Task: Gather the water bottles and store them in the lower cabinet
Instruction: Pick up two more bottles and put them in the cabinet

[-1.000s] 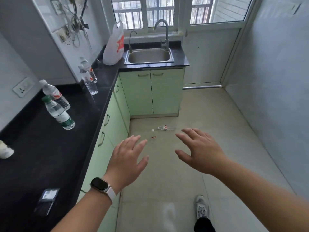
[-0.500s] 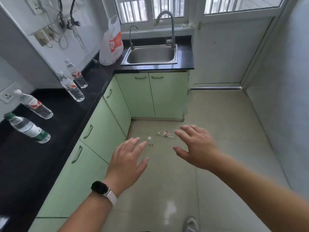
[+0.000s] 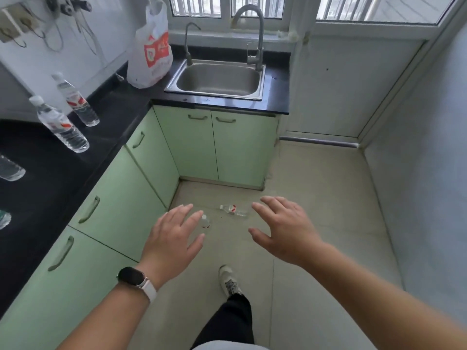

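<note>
Step in hand: gathering, at its start as I judge it; I hold no bottle, and I am reaching toward the floor ahead.
Left hand (image 3: 174, 238): fingers spread and straight, gripping nothing, palm down above the floor.
Right hand (image 3: 285, 228): likewise spread and empty, held apart from the left.
Floor bottle (image 3: 233, 210): lies on its side on the tiles, between my two hands in the view and beyond them.
Capped item (image 3: 205, 221): small, clear, white-capped, seen just past my left fingertips; probably a second bottle, though I cannot tell for sure.
Counter bottles: two stand on the black countertop (image 3: 121, 109), the nearer bottle (image 3: 63, 125) and the farther bottle (image 3: 75, 99); parts of two more show at the left edge.
Lower cabinet (image 3: 121, 195): green doors, all closed, along the left and under the sink (image 3: 217, 79).
Next move calls for: bending low to close a hand round the floor bottle; then a door must be pulled open by its handle, so one hand should be kept free.
</note>
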The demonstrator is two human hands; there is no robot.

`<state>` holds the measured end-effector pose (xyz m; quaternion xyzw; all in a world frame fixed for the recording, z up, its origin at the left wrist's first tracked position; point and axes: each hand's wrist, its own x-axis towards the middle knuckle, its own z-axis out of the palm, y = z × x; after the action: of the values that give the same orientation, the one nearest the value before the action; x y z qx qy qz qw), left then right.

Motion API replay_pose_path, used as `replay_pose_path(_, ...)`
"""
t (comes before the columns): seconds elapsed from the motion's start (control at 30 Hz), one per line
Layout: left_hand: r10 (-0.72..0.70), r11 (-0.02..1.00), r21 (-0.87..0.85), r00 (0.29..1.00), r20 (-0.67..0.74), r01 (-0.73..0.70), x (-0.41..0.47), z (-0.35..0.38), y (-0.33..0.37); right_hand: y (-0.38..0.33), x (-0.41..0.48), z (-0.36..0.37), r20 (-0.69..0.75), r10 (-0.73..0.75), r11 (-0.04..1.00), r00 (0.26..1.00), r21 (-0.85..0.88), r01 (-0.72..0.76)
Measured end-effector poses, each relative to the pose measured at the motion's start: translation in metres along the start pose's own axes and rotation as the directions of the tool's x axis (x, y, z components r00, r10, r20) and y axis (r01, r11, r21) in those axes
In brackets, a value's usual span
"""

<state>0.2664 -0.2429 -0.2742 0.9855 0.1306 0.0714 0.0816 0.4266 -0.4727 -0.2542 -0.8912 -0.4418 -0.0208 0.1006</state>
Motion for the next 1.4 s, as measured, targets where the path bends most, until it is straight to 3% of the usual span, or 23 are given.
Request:
replay_pose_path(0.2,-0.07,0.99,-0.115,0.996,0.062,0.076,0.096,0.046,-0.033,0.044,0.087,0.013,0.076,0.034,0.997,0.997,-0.07,-0.029)
replay_pose_path(0.37,-0.111,0.971,-0.201,0.989,0.095,0.128,0.167,0.073,-0.057,0.068,0.166,0.023,0.14,-0.023,0.991,0.99,-0.13,0.042)
replay_pose_path(0.77,-0.273,0.936,-0.171,0.942,0.197,0.307,0.234,0.126,-0.109,0.096,0.275,0.096,0.276,-0.096,0.995,0.956,0.0,0.1)
replay_pose_path(1.03,-0.454,0.862,-0.136,0.863,0.222,0.489,0.258,0.2,-0.111,0.133,0.335,0.19,0.384,-0.237,0.971,0.893,0.126,0.204)
replay_pose_path(1.4,-0.703,0.65,-0.148,0.664,0.255,0.745,0.26,0.389,-0.121,0.197,0.369,0.39,0.475,-0.312,0.949,0.823,0.189,0.251)
